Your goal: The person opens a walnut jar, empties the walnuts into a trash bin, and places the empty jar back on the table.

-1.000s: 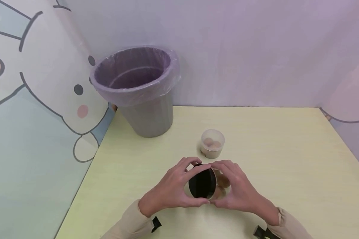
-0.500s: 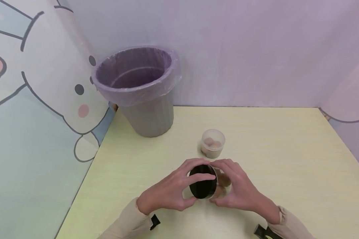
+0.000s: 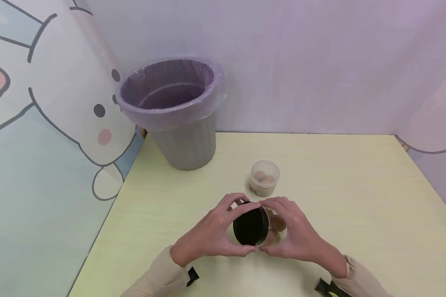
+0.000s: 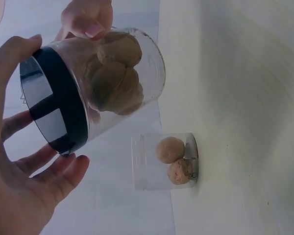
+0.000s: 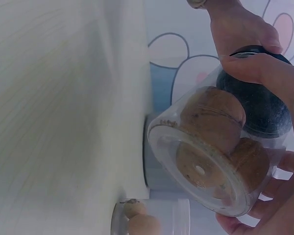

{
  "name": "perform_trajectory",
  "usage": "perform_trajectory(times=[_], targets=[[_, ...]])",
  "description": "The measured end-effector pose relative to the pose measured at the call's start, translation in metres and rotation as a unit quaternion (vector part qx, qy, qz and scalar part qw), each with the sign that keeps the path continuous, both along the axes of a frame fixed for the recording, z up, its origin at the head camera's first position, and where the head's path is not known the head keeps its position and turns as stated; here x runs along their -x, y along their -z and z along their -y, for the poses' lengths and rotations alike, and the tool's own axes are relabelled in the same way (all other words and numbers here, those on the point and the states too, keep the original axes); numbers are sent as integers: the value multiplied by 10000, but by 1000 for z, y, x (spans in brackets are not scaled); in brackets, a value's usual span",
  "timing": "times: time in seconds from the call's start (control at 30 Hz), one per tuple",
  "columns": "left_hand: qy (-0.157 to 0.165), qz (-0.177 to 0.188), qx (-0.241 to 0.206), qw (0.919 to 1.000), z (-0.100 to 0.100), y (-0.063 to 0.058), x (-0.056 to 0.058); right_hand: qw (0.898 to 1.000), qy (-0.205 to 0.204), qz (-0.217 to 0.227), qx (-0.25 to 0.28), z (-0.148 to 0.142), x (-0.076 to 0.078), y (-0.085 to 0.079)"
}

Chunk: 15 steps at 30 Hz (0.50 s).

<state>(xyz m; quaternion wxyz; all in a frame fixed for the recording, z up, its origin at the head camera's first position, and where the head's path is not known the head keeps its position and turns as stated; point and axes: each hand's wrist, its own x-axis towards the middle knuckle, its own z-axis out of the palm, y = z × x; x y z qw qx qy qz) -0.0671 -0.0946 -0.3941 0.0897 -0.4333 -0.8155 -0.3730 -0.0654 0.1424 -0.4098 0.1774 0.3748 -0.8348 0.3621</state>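
Note:
My left hand (image 3: 213, 234) grips the black lid (image 3: 250, 225) of a clear jar, thumb on the near rim and fingers on the far rim. My right hand (image 3: 302, 235) holds the jar's clear body (image 4: 149, 58) from the right, thumb and fingers on opposite sides. Several round brown balls (image 5: 213, 117) show through the jar wall. The jar tilts, lid toward the left, its base clear of the table in the left wrist view. The lid sits on the jar mouth. Just beyond the hands stands a small clear tub (image 3: 264, 183) holding brown balls (image 4: 170, 150).
A grey bin (image 3: 187, 148) with a purplish liner stands at the back left of the pale table (image 3: 349, 177). White-lilac walls border the table at the back, and a cartoon-printed wall (image 3: 52, 173) runs along the left.
My left fingers went from lying across the lid top to its far rim, and the thumb slid right along the near rim. The right hand stays nearly still round the jar.

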Motion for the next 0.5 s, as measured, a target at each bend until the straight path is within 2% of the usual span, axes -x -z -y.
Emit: perform_trajectory(times=[0.13,0.23,0.4,0.5], targets=[[-65,-27,145,9999,-1,-3,-1,10000,28,-5,-12,-1,-1,0],[37,-247,280,9993,0,-7,-1,10000,55,-8,-6,-3,-2,0],[716,-864,150,9936,1,-14,0,10000,41,35,21,-4,-3,0],[1011,-1086,139,9888,1,-16,-1,9999,46,94,19,-5,-4,0]])
